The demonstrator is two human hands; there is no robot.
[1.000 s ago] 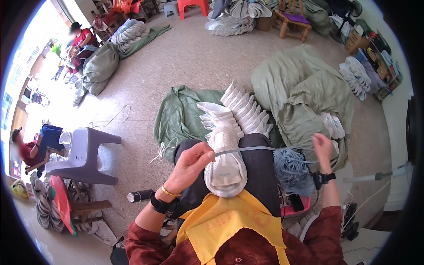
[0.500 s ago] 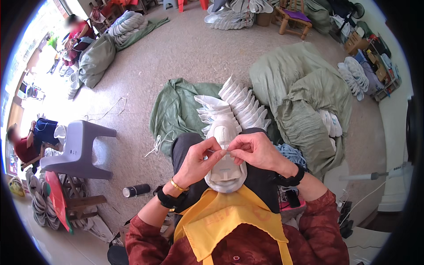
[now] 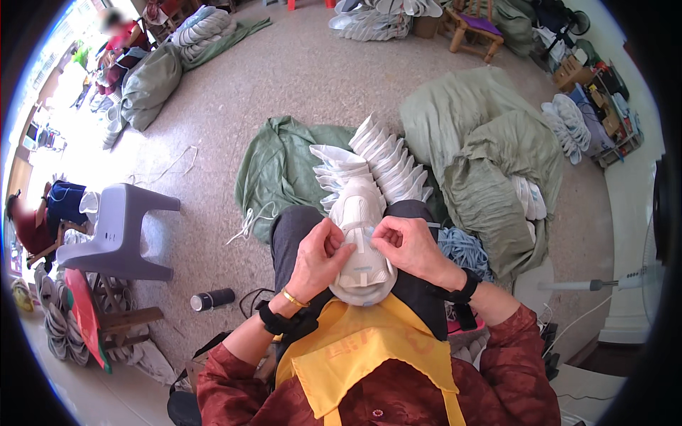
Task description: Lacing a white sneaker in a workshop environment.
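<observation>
Flanking white shoe (image 3: 362,275) | left hand (image 3: 316,261), right hand (image 3: 410,245): grip curled, contents unclear | yellow apron (image 3: 376,363): faint orange lettering (image 3: 420,346)

The rounded white fabric shoe (image 3: 360,287) bears a small pale blue-green mark. The tangled bundle of flat laces (image 3: 465,250) is light blue, the crumpled woven sheet (image 3: 273,163) dull green, the big bulky sack (image 3: 455,103) a paler grey-green. The yellow cloth apron (image 3: 355,373) has faint orange markings; the dark red long-sleeved shirt (image 3: 231,380) is mottled. The curved plastic stool (image 3: 124,221) is greyish purple, the floor (image 3: 320,78) speckled pinkish grey.
</observation>
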